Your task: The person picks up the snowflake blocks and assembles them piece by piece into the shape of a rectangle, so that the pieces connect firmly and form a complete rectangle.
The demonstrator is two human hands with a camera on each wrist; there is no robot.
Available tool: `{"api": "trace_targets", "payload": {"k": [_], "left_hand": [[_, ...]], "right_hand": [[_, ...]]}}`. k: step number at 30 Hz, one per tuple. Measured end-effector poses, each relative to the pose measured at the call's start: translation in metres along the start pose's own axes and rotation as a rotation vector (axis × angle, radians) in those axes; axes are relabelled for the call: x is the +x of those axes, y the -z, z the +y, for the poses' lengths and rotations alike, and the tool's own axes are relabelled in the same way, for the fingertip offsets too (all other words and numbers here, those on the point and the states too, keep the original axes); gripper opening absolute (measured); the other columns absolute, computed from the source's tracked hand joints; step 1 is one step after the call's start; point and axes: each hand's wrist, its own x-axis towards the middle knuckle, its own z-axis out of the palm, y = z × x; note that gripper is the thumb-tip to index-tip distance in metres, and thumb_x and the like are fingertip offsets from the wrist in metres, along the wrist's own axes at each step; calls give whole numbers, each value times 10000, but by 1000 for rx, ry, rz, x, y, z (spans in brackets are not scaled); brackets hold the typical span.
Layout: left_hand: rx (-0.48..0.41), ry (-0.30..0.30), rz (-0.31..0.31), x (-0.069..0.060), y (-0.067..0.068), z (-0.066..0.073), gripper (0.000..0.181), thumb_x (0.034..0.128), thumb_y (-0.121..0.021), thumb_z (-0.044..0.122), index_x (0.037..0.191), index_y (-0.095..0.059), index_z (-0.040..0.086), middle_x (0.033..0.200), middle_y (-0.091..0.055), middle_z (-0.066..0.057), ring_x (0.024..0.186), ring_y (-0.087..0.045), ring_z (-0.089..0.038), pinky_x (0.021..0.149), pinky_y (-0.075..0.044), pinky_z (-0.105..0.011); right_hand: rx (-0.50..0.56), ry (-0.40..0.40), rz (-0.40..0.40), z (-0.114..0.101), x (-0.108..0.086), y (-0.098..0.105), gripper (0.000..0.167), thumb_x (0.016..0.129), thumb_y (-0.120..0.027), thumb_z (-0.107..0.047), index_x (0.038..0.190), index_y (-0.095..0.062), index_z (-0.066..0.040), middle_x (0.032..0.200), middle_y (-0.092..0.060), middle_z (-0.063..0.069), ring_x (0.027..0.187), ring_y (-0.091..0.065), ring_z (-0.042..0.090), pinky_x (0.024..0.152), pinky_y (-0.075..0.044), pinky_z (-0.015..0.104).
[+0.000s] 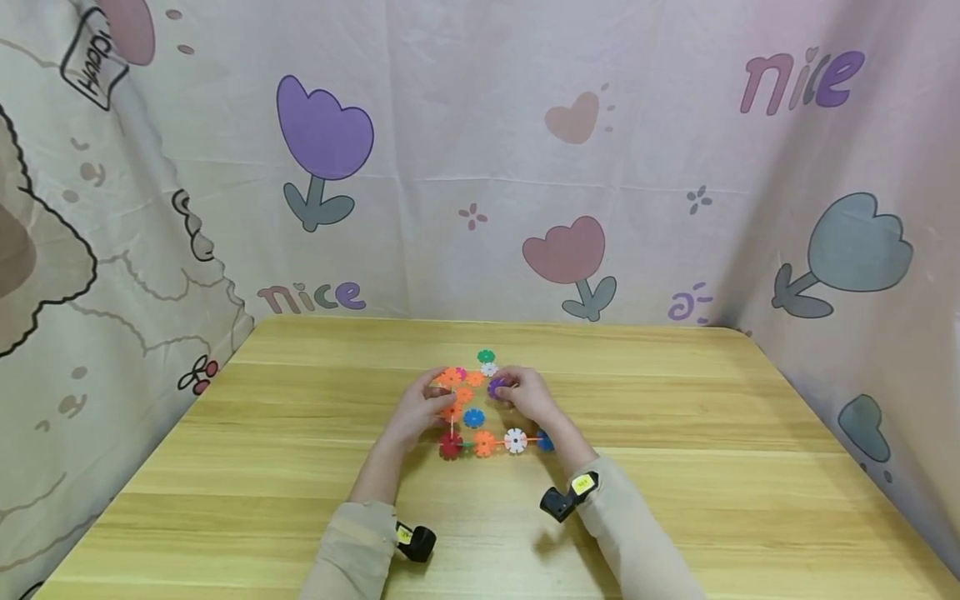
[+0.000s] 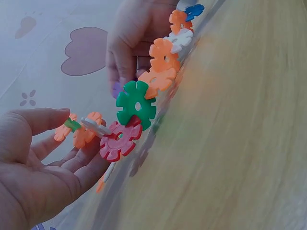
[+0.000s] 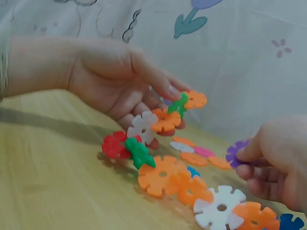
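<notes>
A chain of flower-shaped interlocking discs runs in an L, with a red disc (image 1: pixel 450 445) at its corner. From there a green disc (image 2: pixel 136 104), orange discs (image 3: pixel 163 176), a white disc (image 1: pixel 515 440) and a blue disc (image 1: pixel 545 440) stretch rightward. My left hand (image 1: pixel 412 410) holds the chain's other arm; its thumb presses a green disc (image 3: pixel 178 105) and its fingers lie behind the orange disc (image 3: pixel 166 120). Between thumb and fingers, my right hand (image 1: pixel 528 393) pinches a purple disc (image 3: pixel 235 153), apart from the chain.
Loose discs lie flat on the wooden table (image 1: pixel 300 467) between and beyond the hands: a green one (image 1: pixel 486 356), a white one (image 1: pixel 489 368), a blue one (image 1: pixel 473 418), a pink one (image 3: pixel 203 152) and several orange ones. A printed curtain (image 1: pixel 450 125) hangs behind the table's far edge.
</notes>
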Motion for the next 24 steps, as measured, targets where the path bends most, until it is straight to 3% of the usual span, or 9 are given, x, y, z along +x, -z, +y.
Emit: {"api": "trace_targets", "payload": {"k": [5, 10, 16, 24], "left_hand": [[-10, -18, -20, -1, -4, 0, 580, 903, -563, 47, 1426, -312, 36, 1212, -482, -271, 987, -564, -329, 779, -513, -403], [-23, -17, -36, 0, -7, -1, 575, 899, -572, 53, 1422, -332, 50, 1176, -499, -246, 947, -570, -294, 752, -517, -381], [-29, -22, -61, 0, -9, 1, 574, 910, -561, 57, 1427, -315, 36, 1194, -487, -253, 977, -560, -304, 781, -512, -405], [-37, -26, -69, 3, -12, -2, 588, 903, -575, 63, 1432, -317, 48, 1161, -498, -229, 950, -562, -282, 754, -519, -383]], "right_hand": [[232, -36, 42, -3, -5, -1, 162, 901, -579, -35, 1042, -638, 19, 846, -626, 86, 691, -596, 209, 585, -505, 279], [375, -61, 41, -9, -11, -5, 198, 925, -573, -139, 1044, -636, 6, 869, -642, 55, 728, -615, 218, 661, -526, 336], [421, -44, 51, -15, -13, -9, 201, 932, -563, -153, 1009, -633, 19, 843, -642, 46, 712, -620, 154, 720, -533, 368], [486, -34, 67, -15, -14, -11, 207, 923, -573, -107, 973, -602, 91, 863, -636, 101, 739, -639, 181, 782, -518, 421]]}}
